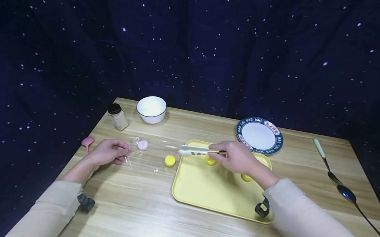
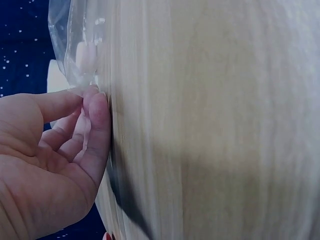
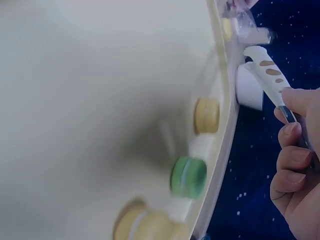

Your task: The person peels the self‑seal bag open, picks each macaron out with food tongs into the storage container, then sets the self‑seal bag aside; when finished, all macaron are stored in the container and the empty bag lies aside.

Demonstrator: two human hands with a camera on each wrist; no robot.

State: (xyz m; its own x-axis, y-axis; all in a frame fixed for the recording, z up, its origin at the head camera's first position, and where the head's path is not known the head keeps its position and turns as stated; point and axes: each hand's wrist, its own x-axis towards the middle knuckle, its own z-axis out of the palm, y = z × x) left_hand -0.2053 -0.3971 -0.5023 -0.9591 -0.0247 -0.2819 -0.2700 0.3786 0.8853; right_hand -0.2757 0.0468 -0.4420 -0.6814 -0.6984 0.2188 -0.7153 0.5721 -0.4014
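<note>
My left hand point(image 1: 111, 152) pinches the edge of a clear plastic bag point(image 2: 75, 45) near the table's left side. A pale pink macaron point(image 1: 143, 145) lies at the bag, and a yellow macaron point(image 1: 169, 160) sits to its right; I cannot tell whether the yellow one is inside. Above the yellow tray point(image 1: 210, 190), my right hand point(image 1: 236, 157) grips tongs point(image 1: 194, 151) with white, patterned tips pointing left. Nothing shows between the tips. On the tray are a yellow macaron point(image 3: 206, 115), a green macaron point(image 3: 188, 177) and more yellow point(image 3: 150, 225), partly hidden by my hand in the head view.
A white bowl point(image 1: 151, 109) and a black-lidded jar point(image 1: 118, 117) stand at the back left. A pink spoon point(image 1: 87, 142) lies behind my left hand. At the back right is a blue-rimmed plate point(image 1: 259, 135); long-handled utensils point(image 1: 346, 193) lie along the right side.
</note>
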